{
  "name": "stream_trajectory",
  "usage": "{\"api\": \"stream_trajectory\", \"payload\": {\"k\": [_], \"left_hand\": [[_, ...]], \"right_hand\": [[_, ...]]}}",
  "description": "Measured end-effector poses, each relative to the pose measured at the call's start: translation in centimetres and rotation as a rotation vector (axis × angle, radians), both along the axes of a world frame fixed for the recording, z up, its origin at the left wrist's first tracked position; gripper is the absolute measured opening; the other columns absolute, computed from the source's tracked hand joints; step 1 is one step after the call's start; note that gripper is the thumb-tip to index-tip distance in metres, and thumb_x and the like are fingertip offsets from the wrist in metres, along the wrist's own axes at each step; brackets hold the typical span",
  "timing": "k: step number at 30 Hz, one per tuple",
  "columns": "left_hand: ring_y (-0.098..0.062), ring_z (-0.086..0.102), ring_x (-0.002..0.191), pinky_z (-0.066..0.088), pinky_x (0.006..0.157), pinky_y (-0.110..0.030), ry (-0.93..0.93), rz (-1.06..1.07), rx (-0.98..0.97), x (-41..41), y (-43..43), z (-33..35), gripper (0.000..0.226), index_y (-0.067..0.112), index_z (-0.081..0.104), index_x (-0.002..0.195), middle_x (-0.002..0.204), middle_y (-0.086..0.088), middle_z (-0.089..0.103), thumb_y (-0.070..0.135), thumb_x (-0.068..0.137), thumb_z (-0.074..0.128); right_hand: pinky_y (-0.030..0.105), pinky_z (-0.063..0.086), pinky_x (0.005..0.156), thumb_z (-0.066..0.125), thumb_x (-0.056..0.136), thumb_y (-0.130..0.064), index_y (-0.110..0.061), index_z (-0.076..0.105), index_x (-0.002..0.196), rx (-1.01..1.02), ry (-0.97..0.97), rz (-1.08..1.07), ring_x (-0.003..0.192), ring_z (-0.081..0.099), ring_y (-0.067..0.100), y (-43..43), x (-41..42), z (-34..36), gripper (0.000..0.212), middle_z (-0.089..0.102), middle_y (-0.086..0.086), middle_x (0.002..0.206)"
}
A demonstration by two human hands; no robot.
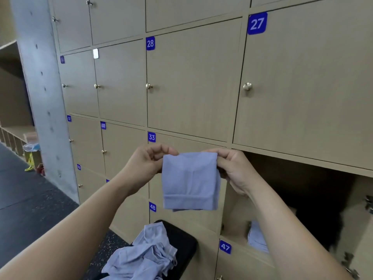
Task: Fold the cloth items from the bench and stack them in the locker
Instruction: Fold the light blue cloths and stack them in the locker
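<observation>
Door labels read 27 (257, 23), 28 (150, 43), 33 (151, 137), 48 (152, 207), 47 (225, 247). The left grip (148, 164) and right grip (232, 168) each pinched a top corner of one folded cloth (189, 182), held in the air before the open locker (302, 188); one loose heap (145, 253) lay on the desk (181, 239).

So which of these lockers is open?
The locker directly below door 27, right of door 33: its dark inside shows, with a stack of folded blue cloths. All other doors in view are shut.

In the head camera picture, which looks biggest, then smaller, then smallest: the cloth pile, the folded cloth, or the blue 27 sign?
1. cloth pile on the bench, partly cut off.
2. folded cloth, close behind; nearness could fool us.
3. blue 27 sign, clearly smallest.
</observation>
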State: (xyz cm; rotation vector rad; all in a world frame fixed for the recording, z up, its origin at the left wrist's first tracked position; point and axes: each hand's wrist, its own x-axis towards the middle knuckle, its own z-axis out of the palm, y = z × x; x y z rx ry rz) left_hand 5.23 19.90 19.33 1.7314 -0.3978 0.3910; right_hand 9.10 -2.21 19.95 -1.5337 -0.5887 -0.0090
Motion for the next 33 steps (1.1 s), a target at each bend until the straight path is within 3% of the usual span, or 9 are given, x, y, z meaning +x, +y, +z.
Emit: {"api": "stream_trajectory", "payload": {"k": [5,9,13,15,18,21,24,26,33], "left_hand": [[-0.014,0.064,0.072,0.055,0.068,-0.021,0.169,-0.074,-0.043,0.4,-0.1,-1.8,0.017,0.006,0.064,0.094,0.08,0.0,0.073,-0.006,0.085,0.057],[-0.016,0.061,0.076,0.05,0.065,-0.022,0.326,-0.122,-0.043,0.9,-0.5,-2.6,0.051,0.004,0.064,0.1,0.085,-0.005,0.07,0.011,0.055,0.041],[-0.014,0.059,0.074,0.045,0.067,-0.027,0.266,-0.091,0.223,1.2,-2.0,-3.7,0.039,0.008,0.072,0.093,0.083,-0.002,0.069,0.04,0.098,0.05],[-0.007,0.046,0.057,0.036,0.056,-0.023,0.206,-0.048,0.367,1.4,-2.9,-4.3,0.045,0.009,0.062,0.077,0.064,0.009,0.055,0.045,0.099,0.048],[-0.009,0.038,0.057,0.031,0.054,-0.023,0.121,-0.001,0.467,2.2,-3.6,-5.3,0.043,0.004,0.059,0.076,0.064,0.005,0.046,0.042,0.096,0.055],[-0.011,0.042,0.061,0.034,0.056,-0.024,0.087,0.002,0.443,2.6,-4.2,-6.2,0.038,0.004,0.061,0.081,0.068,0.003,0.049,0.038,0.096,0.056],[-0.009,0.041,0.056,0.033,0.053,-0.022,0.082,0.067,0.315,3.0,-4.9,-6.9,0.032,0.015,0.057,0.072,0.06,0.009,0.048,0.035,0.097,0.056],[-0.006,0.04,0.052,0.032,0.05,-0.018,0.053,0.155,0.261,3.3,-5.4,-7.5,0.031,0.017,0.056,0.071,0.057,0.013,0.048,0.033,0.098,0.056],[-0.007,0.041,0.053,0.035,0.052,-0.014,-0.022,0.454,0.268,3.0,-7.3,-11.3,0.032,0.014,0.048,0.073,0.061,0.002,0.049,0.033,0.099,0.051]], "right_hand": [[0.015,0.047,0.054,0.053,0.093,0.0,-0.006,0.072,0.095,-0.051,0.068,-0.017,0.064,0.062,0.005,-0.5,0.3,-2.1,0.02,0.071,0.001,0.077],[0.013,0.041,0.048,0.053,0.092,0.001,0.003,0.07,0.099,-0.097,0.121,-0.004,0.053,0.056,0.003,-0.5,0.4,-3.6,0.019,0.067,0.0,0.066],[0.015,0.043,0.053,0.055,0.092,-0.003,-0.003,0.073,0.093,-0.173,0.132,0.02,0.057,0.057,0.005,-0.4,0.5,-4.6,0.018,0.066,0.002,0.07],[0.014,0.043,0.052,0.055,0.093,-0.004,-0.009,0.073,0.088,-0.193,0.137,0.028,0.056,0.057,0.004,-0.4,0.5,-4.9,0.02,0.066,0.0,0.067],[0.014,0.044,0.052,0.055,0.094,-0.008,-0.01,0.073,0.089,-0.225,0.133,0.027,0.056,0.056,0.004,-0.6,0.6,-5.4,0.019,0.065,-0.001,0.067],[0.014,0.042,0.051,0.052,0.096,-0.017,-0.011,0.072,0.087,-0.173,0.18,-0.013,0.054,0.053,0.004,-1.1,0.6,-5.9,0.022,0.061,-0.004,0.063],[0.016,0.045,0.057,0.068,0.085,-0.037,-0.017,0.07,0.078,-0.147,0.273,0.036,0.062,0.061,0.006,-2.1,0.3,-6.7,0.021,0.067,-0.005,0.069],[0.018,0.046,0.06,0.076,0.073,-0.033,-0.015,0.071,0.078,-0.219,0.257,0.07,0.067,0.062,0.01,-2.8,0.4,-7.7,0.019,0.069,-0.002,0.074],[0.021,0.045,0.052,0.068,0.086,-0.014,-0.005,0.06,0.075,-0.147,0.267,-0.12,0.061,0.054,0.017,-4.1,1.3,-10.4,0.017,0.058,0.011,0.071]]}}
